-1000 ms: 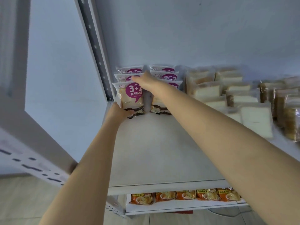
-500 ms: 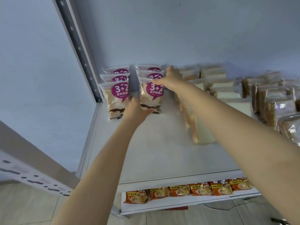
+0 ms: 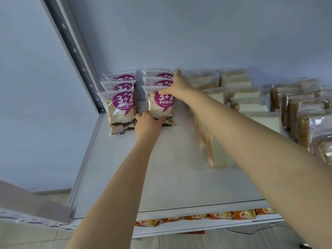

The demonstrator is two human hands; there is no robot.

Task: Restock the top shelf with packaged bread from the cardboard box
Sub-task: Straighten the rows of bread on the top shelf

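Two rows of purple-label bread packs stand at the back left of the white top shelf (image 3: 161, 177). The front pack of the right row (image 3: 159, 108) is held between both hands. My left hand (image 3: 148, 123) grips its bottom edge. My right hand (image 3: 177, 86) lies on its top right corner, fingers spread over the packs behind. The left row's front pack (image 3: 121, 110) stands free beside it. The cardboard box is out of view.
Clear bags of white sliced bread (image 3: 248, 103) fill the shelf's middle, one leaning bag (image 3: 219, 151) under my right forearm. Brown bread bags (image 3: 305, 119) sit at the right. A grey upright post (image 3: 75, 54) bounds the left. Orange packs (image 3: 197, 217) line the lower shelf.
Both hands shifted from the left row to the right row's front pack, the left hand to its base, the right hand to its top corner. The camera view moved closer.
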